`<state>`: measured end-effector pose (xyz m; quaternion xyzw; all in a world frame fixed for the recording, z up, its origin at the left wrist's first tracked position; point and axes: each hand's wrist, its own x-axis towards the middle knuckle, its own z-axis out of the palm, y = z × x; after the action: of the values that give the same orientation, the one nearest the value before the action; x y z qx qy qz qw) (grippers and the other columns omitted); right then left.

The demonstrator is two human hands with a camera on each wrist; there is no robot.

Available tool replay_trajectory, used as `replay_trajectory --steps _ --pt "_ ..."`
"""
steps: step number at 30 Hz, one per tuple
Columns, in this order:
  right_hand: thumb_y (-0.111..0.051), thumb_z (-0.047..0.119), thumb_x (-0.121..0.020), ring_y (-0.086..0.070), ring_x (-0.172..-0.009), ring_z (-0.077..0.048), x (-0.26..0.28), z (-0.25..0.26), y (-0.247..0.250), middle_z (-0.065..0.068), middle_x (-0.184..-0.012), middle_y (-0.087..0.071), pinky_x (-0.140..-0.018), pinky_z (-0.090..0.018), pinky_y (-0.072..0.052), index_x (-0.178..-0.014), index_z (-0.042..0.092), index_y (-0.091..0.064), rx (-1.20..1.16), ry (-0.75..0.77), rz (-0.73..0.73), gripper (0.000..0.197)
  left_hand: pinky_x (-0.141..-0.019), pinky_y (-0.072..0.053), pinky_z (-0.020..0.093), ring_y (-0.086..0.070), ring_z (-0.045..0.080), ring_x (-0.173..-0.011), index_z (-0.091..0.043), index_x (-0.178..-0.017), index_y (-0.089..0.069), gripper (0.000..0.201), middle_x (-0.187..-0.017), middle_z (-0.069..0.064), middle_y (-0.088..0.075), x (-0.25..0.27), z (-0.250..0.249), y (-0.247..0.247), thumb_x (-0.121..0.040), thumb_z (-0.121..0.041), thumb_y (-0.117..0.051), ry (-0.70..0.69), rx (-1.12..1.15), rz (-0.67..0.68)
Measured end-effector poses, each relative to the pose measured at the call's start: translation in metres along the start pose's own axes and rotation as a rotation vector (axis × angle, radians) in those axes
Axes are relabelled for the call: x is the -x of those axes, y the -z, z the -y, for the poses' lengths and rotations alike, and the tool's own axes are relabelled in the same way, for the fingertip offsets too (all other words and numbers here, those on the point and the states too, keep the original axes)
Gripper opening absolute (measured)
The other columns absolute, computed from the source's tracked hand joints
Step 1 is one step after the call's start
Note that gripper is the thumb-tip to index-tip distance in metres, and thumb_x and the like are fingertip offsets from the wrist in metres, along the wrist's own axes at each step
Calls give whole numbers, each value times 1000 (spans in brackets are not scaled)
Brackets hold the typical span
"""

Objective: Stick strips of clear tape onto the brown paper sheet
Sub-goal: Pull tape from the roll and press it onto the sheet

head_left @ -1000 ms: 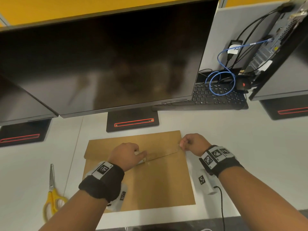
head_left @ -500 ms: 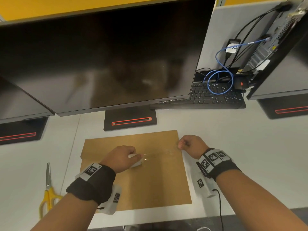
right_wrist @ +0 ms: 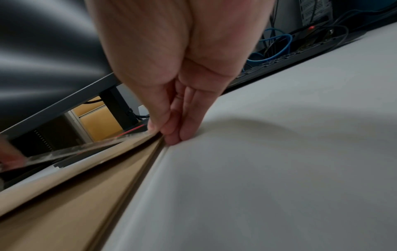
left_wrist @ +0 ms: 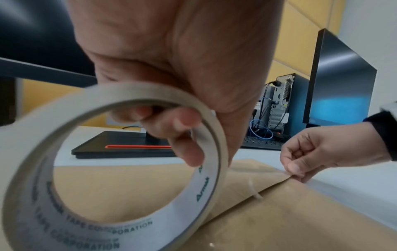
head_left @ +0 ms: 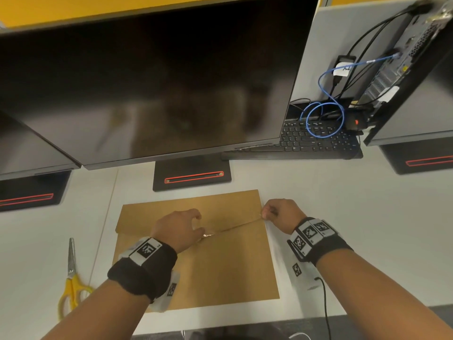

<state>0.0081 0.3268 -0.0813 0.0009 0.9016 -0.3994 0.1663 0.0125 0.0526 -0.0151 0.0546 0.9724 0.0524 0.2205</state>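
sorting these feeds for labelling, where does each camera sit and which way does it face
Head: on the head, looking down the desk at both forearms, the left hand and right hand over the brown paper sheet.
Left wrist: looks along the left palm at the tape roll; the right hand shows beyond.
Right wrist: low, along the right fingers pinching the tape strip.
Shared: all show the sheet.

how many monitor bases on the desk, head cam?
3: center monitor base just behind the brown paper sheet; left monitor base at the left edge; right monitor base at the right edge. Both outer ones cropped.
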Motion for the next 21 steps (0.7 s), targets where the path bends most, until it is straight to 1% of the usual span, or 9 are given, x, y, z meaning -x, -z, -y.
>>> replay_trajectory --steps 2,3,6,7,11,14,17,19,21 --pt "-55 4 -87 -57 -76 -10 -1 1 0 6 -78 -62 -61 -1 -41 -80 14 -65 2 -10 -6 16 -82 -47 28 -58 16 -108 -41 -123 -54 36 -119 -6 -63 1 -1 -1 -89 -50 -49 -2 4 11" --pt "-55 5 -87 -59 -77 -13 -1 1 0 4 -80 -64 -63 -3 -41 -77 17 -63 -8 -12 -15 18 -85 -46 28 -57 15 -111 -40 -124 -54 36 -124 -7 -61 0 -3 -1 -90 -47 -48 -3 6 16" --pt "-54 5 -88 -64 -84 -23 -2 2 1 -4 -84 -68 -74 -22 -48 -71 23 -59 -34 -3 -39 25 -88 -45 28 -55 14 -115 -39 -122 -58 33 -130 -10 -57 -4 -5 -1 -91 -43 -46 -11 11 48" --pt "-53 6 -89 -63 -84 -24 -1 3 2 -5 -86 -68 -73 -22 -47 -74 21 -60 -32 6 -45 23 -88 -45 27 -55 14 -115 -38 -120 -60 32 -130 -10 -57 -6 -6 -1 -91 -41 -46 -12 9 56" --pt "-52 9 -92 -57 -79 -13 1 8 6 4 -85 -62 -65 -6 -40 -84 16 -59 -74 50 -27 12 -85 -45 26 -57 13 -111 -36 -112 -65 29 -125 -11 -60 -11 -4 -2 -90 -39 -47 5 12 60" --pt "-52 12 -92 -56 -76 -11 1 6 5 5 -84 -62 -63 -8 -40 -85 16 -59 -78 11 35 11 -83 -45 26 -58 13 -109 -34 -108 -67 28 -122 -11 -62 -13 -4 -3 -88 -39 -49 11 5 59" --pt "-52 13 -91 -56 -72 -6 -1 4 3 10 -77 -61 -62 -11 -38 -82 20 -59 -47 -16 35 13 -79 -47 26 -61 14 -103 -31 -103 -70 25 -114 -10 -66 -13 -4 -2 -86 -38 -52 18 -9 52" --pt "-55 13 -90 -54 -71 -1 -2 6 2 13 -76 -59 -62 -10 -37 -80 20 -59 -16 -21 27 13 -76 -48 25 -62 15 -99 -29 -99 -71 24 -108 -9 -68 -12 -3 -2 -84 -37 -54 33 -26 53" --pt "-57 13 -89 -54 -70 -3 -3 8 -1 11 -77 -61 -61 -8 -36 -78 20 -61 13 -29 14 13 -72 -47 24 -63 15 -94 -28 -97 -72 24 -104 -8 -69 -12 -2 -2 -83 -37 -55 47 -48 58"
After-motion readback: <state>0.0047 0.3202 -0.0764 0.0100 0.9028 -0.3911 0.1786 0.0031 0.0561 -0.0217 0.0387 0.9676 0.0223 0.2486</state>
